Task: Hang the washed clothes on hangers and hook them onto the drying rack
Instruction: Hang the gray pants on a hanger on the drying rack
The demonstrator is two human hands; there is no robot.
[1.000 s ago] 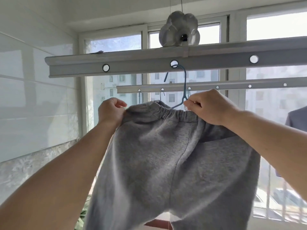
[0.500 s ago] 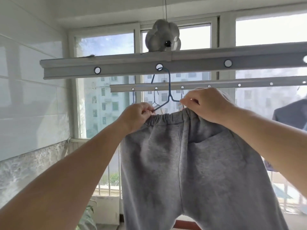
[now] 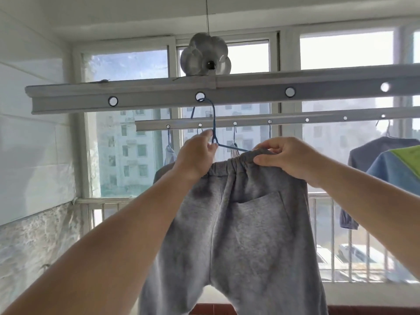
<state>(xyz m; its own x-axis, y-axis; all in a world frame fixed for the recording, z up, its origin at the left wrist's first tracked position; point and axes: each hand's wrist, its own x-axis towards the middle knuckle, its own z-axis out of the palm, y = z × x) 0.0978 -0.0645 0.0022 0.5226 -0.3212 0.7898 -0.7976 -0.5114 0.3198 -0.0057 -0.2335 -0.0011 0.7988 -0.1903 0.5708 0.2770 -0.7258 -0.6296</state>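
Head cam: our left hand grips blue hanger neck, hooked in near rail; right hand pinches grey sweatpants waistband w/ fingertips. No legible writing.

There is just the one camera, worn on my head and tilted up and forward toward the drying rack and the windows behind it. It sits close, with my forearms reaching in from the bottom corners.
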